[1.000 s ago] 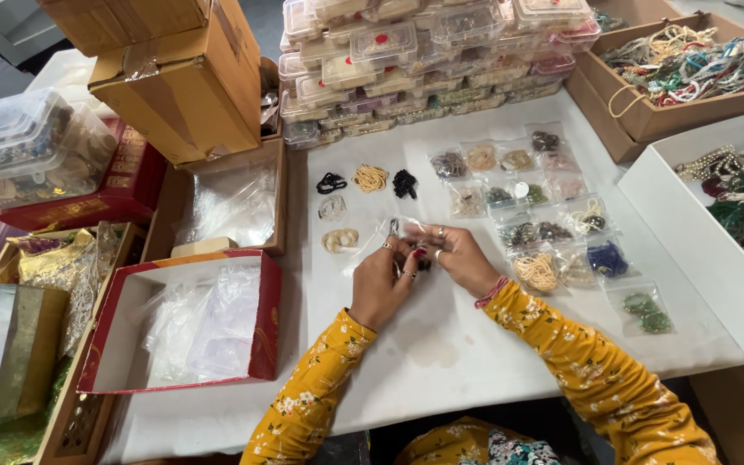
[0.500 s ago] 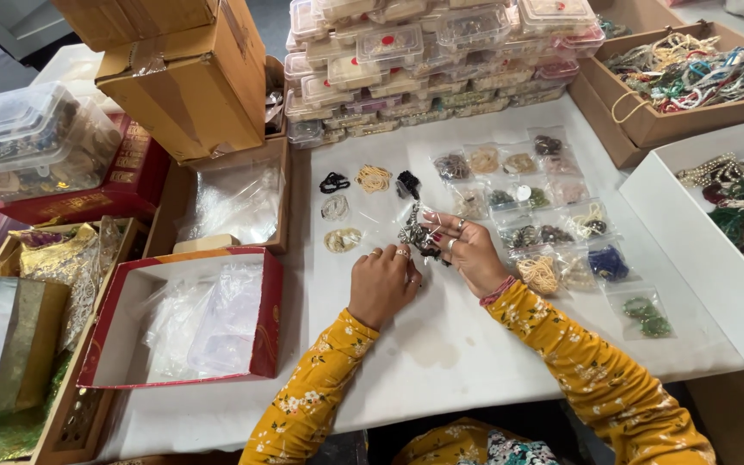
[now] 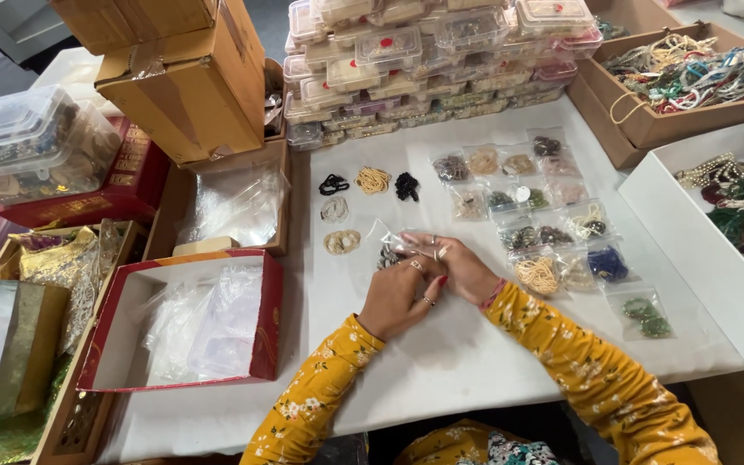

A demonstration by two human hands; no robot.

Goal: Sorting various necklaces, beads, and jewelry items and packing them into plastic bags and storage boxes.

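On the white table [image 3: 475,362], small clear bag [image 3: 392,244] pinched between left hand [image 3: 398,297] and right hand [image 3: 462,271], both grips clamped on it.

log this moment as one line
left hand: pinching small clear bag | right hand: on same bag | bag: dark beads inside, above white table | nearby: loose bead coils

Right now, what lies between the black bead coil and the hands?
In the head view, only bare white table separates the black bead coil from the small clear bag that both hands hold.
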